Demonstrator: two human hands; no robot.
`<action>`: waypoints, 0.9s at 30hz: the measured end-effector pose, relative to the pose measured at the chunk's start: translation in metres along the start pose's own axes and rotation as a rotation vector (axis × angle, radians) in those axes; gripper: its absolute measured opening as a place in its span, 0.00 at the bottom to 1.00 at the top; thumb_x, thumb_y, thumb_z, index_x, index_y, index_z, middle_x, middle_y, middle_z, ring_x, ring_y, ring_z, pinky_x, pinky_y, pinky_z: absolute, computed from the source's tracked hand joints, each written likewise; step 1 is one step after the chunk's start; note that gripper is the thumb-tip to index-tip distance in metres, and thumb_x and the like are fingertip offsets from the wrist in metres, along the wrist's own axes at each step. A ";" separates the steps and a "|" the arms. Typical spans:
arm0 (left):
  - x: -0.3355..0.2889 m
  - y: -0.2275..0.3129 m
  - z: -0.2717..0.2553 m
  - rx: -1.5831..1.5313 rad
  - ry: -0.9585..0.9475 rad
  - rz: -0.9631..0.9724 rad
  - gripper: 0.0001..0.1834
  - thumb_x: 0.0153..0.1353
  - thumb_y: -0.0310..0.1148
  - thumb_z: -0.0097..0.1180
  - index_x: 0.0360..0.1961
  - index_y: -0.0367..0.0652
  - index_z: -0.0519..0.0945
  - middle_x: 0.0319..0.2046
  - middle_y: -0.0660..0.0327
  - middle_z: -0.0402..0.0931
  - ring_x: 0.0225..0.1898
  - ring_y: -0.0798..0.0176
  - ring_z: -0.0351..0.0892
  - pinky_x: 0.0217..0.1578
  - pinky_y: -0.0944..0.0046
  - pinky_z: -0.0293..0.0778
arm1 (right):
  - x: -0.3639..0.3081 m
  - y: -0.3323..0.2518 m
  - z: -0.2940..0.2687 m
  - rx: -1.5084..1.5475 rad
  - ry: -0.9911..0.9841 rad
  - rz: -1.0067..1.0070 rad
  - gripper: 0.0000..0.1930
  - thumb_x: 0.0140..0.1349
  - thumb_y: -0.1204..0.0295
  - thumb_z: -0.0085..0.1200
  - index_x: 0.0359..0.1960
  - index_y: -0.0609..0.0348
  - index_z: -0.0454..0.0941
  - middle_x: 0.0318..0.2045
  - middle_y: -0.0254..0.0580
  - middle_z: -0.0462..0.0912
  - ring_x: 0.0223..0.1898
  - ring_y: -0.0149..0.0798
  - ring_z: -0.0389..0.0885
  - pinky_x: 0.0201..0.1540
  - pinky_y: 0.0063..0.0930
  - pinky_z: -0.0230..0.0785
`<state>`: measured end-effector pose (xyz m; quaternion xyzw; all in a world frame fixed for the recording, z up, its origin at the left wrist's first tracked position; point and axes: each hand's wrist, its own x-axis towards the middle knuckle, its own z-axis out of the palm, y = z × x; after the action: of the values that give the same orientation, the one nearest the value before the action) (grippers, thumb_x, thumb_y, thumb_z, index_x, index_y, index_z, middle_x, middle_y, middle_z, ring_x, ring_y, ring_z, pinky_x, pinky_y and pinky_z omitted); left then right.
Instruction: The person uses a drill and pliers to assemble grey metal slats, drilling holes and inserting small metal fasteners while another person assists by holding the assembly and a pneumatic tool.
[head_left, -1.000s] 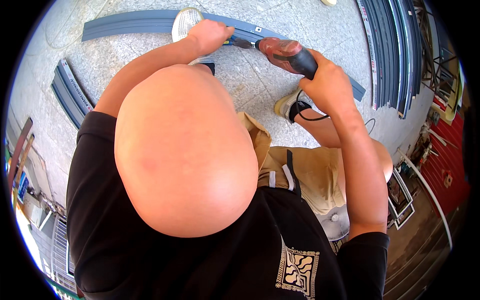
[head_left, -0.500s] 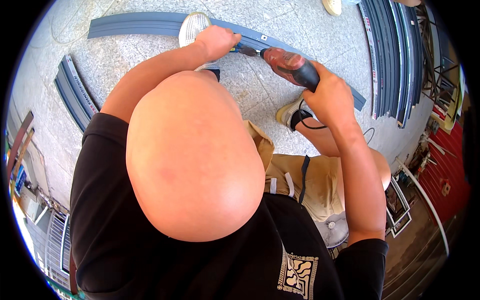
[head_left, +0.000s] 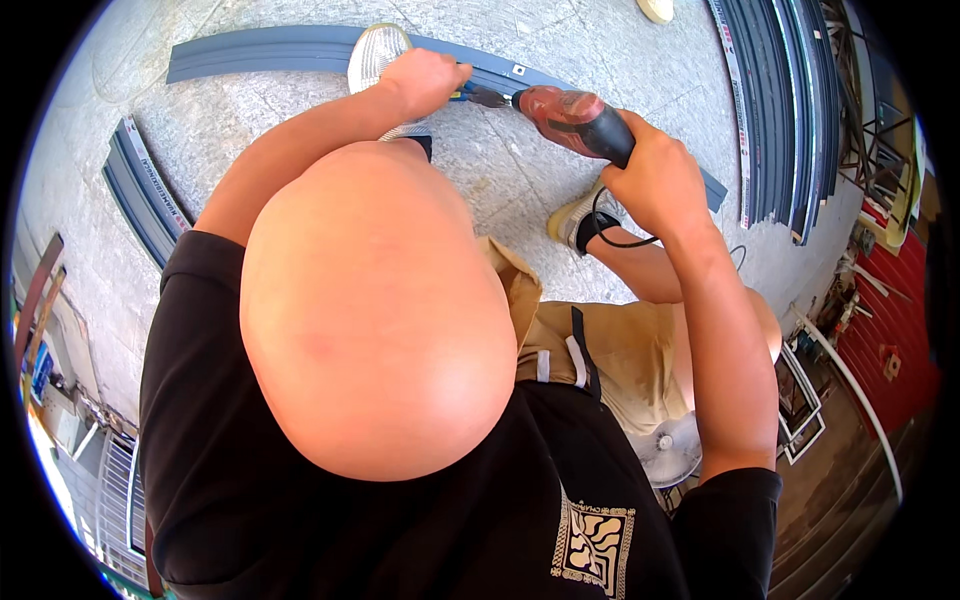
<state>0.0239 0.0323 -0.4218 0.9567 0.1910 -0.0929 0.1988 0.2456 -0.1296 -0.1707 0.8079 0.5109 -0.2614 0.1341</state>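
Drill (head_left: 570, 117) clasped in right hand (head_left: 655, 175), blue-handled tool (head_left: 484, 97) in left hand (head_left: 425, 82); floor (head_left: 530, 155) between edge of grey strip (head_left: 280, 52) and right shoe (head_left: 568, 220).

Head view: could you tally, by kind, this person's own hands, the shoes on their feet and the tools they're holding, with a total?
Hands: 2, left hand and right hand
Shoes: 2, left shoe and right shoe
Red-and-black power tool: 1
Blue-handled tool: 1
Total: 6
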 end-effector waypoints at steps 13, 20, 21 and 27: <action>0.000 0.001 0.000 0.039 -0.005 0.011 0.15 0.62 0.24 0.61 0.50 0.42 0.79 0.40 0.51 0.86 0.43 0.45 0.90 0.42 0.48 0.86 | 0.009 0.000 -0.008 -0.025 -0.039 0.001 0.28 0.58 0.69 0.65 0.63 0.50 0.82 0.44 0.56 0.91 0.48 0.60 0.90 0.54 0.51 0.81; 0.000 0.000 0.002 0.036 0.004 0.006 0.15 0.63 0.24 0.60 0.51 0.42 0.79 0.40 0.51 0.86 0.43 0.45 0.90 0.43 0.49 0.86 | 0.012 0.003 -0.011 0.020 -0.056 0.010 0.26 0.59 0.69 0.64 0.63 0.51 0.83 0.45 0.57 0.91 0.49 0.59 0.89 0.54 0.50 0.81; 0.000 0.001 0.001 0.032 -0.003 0.001 0.14 0.63 0.24 0.59 0.51 0.42 0.79 0.41 0.51 0.86 0.43 0.45 0.90 0.43 0.49 0.86 | 0.012 0.002 -0.012 0.007 -0.059 0.012 0.27 0.59 0.69 0.64 0.63 0.51 0.83 0.45 0.56 0.91 0.49 0.59 0.89 0.55 0.50 0.81; 0.000 0.003 -0.002 0.036 -0.022 -0.013 0.13 0.65 0.25 0.58 0.51 0.42 0.79 0.41 0.51 0.86 0.43 0.45 0.90 0.43 0.49 0.87 | 0.012 -0.003 -0.013 -0.047 -0.069 0.005 0.27 0.60 0.68 0.64 0.64 0.50 0.82 0.45 0.55 0.91 0.50 0.58 0.89 0.55 0.50 0.81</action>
<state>0.0254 0.0304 -0.4186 0.9578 0.1934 -0.1082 0.1829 0.2505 -0.1136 -0.1667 0.7963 0.5099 -0.2766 0.1715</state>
